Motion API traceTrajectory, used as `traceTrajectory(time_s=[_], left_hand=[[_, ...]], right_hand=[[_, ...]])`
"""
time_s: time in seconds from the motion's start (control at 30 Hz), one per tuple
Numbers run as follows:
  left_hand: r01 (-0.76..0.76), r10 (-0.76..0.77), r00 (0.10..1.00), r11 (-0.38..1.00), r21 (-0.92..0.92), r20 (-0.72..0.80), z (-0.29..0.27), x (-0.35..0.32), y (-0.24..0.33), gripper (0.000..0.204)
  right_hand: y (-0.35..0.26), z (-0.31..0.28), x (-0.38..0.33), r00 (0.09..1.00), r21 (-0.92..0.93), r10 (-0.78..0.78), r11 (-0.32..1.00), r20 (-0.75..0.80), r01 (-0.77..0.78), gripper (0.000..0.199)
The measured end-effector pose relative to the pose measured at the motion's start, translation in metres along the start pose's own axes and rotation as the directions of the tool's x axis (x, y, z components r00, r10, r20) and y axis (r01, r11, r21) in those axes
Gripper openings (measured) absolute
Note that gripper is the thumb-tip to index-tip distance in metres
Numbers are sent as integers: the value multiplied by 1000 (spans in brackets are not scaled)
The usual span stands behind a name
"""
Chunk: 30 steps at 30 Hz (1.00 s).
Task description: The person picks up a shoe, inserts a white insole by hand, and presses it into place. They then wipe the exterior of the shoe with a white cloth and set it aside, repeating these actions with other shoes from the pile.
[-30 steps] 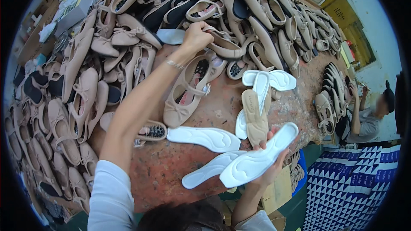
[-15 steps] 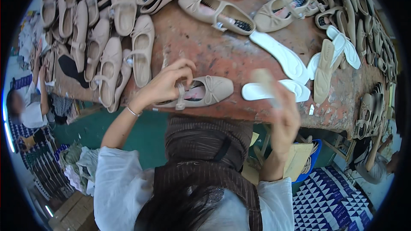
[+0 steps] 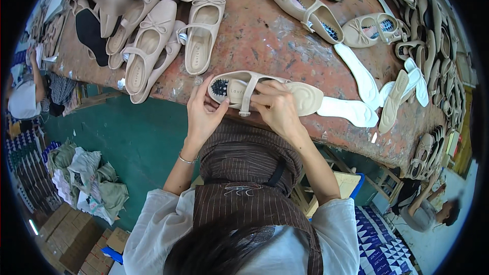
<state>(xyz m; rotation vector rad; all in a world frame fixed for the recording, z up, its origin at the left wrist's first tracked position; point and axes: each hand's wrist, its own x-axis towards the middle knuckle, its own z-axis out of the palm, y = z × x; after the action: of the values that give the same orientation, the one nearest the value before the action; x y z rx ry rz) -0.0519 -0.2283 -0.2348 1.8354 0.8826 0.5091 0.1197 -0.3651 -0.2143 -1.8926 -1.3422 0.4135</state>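
A beige flat shoe (image 3: 254, 77) lies sideways at the table's near edge, heel to the left. My left hand (image 3: 205, 114) is closed round its heel, thumb over the near rim. A dark, dotted patch shows inside the heel. Through the strap (image 3: 248, 97) runs a beige insole (image 3: 307, 98): its narrow part lies in the shoe, and its wide front sticks out to the right over the toe. My right hand (image 3: 279, 108) is closed on the insole beside the strap; its fingertips are partly hidden.
White insoles (image 3: 351, 112) lie right of the shoe, with a beige insole (image 3: 394, 101) beyond. Beige shoes (image 3: 204, 30) crowd the left, back and right of the worn table (image 3: 244, 35). A cloth heap (image 3: 94, 173) lies on the floor at left. Other people (image 3: 433, 211) are at both sides.
My right hand has come left to the shoe with the insole, which now passes under the strap. My left hand has shifted from the strap area to the heel. The view has turned slightly.
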Motion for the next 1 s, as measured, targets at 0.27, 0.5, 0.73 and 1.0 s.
traceTrajectory(time_s=[0.27, 0.5, 0.73, 1.0], left_hand=[[67, -66, 987, 998, -2, 146, -15, 13, 1, 77], [137, -126, 987, 984, -115, 97, -11, 14, -13, 64], [309, -308, 951, 932, -189, 32, -3, 17, -11, 45], [275, -277, 959, 960, -48, -57, 4, 27, -12, 26]], right_hand=[[-1, 25, 14, 996, 160, 85, 983, 37, -90, 23], [-4, 30, 19, 993, 218, 117, 969, 8, -116, 25], [-2, 38, 18, 995, 108, 95, 990, 21, -96, 23], [-2, 43, 10, 998, -66, -49, 997, 40, 51, 30]])
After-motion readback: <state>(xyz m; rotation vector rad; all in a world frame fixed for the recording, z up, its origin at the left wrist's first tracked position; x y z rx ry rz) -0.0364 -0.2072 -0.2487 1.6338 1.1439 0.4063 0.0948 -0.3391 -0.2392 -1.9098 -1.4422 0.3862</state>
